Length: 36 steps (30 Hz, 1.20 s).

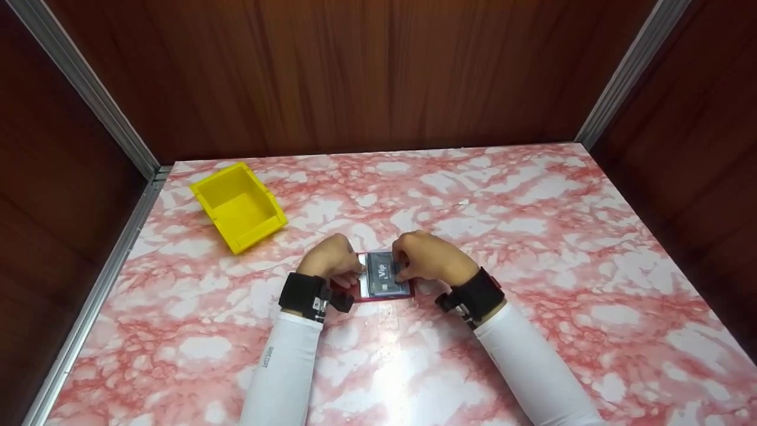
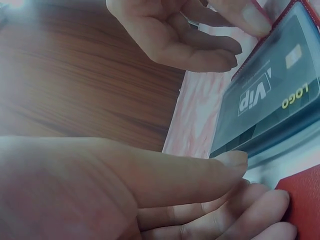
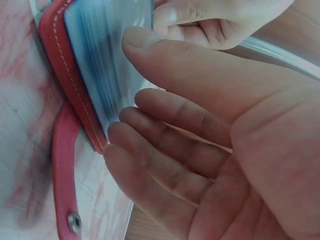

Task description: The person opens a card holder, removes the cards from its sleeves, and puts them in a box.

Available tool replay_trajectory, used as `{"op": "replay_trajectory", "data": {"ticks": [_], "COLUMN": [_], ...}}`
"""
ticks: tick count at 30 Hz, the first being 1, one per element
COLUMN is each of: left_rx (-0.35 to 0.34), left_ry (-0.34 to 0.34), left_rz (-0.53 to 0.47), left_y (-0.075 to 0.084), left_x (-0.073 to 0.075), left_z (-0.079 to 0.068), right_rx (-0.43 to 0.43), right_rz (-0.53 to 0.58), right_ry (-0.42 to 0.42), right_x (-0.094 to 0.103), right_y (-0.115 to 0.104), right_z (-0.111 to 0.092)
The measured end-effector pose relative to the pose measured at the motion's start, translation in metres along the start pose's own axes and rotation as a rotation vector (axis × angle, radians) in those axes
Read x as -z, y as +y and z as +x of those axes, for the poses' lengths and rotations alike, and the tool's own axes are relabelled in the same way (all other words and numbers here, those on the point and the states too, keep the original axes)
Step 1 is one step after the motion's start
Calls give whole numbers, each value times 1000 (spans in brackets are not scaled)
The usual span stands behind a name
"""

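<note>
Card holder [image 3: 67,75], left grip [image 1: 331,258] bent downward, pinching its sleeves [image 1: 383,287], right grip [image 1: 430,258] bent opposite, loosely curled round its edge

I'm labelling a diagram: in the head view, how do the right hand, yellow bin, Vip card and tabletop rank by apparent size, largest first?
1. Tabletop
2. Yellow bin
3. Right hand
4. Vip card, going by its visible part; the hand covers some of it
</note>
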<state>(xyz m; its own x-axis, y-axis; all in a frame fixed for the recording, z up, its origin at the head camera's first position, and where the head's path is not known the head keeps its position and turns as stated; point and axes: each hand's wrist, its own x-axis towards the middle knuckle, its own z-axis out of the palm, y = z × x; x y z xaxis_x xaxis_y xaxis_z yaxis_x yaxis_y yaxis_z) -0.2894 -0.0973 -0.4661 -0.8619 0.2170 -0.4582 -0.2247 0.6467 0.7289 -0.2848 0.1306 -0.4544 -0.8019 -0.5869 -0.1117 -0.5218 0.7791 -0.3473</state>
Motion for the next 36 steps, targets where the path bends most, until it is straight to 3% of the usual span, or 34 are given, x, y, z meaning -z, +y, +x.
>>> {"op": "replay_trajectory", "data": {"ticks": [12, 18, 36], "left_rx": [6, 21, -18], "left_ry": [-93, -114, -123], "left_rz": [-108, -147, -64], "left_y": [-4, -7, -5], "left_x": [12, 12, 7], "left_z": [2, 2, 3], "right_rx": [-12, 22, 58], "right_rz": [14, 15, 29], "right_ry": [14, 13, 18], "right_x": [-4, -5, -9], "right_y": [2, 2, 1], "right_z": [4, 4, 6]}}
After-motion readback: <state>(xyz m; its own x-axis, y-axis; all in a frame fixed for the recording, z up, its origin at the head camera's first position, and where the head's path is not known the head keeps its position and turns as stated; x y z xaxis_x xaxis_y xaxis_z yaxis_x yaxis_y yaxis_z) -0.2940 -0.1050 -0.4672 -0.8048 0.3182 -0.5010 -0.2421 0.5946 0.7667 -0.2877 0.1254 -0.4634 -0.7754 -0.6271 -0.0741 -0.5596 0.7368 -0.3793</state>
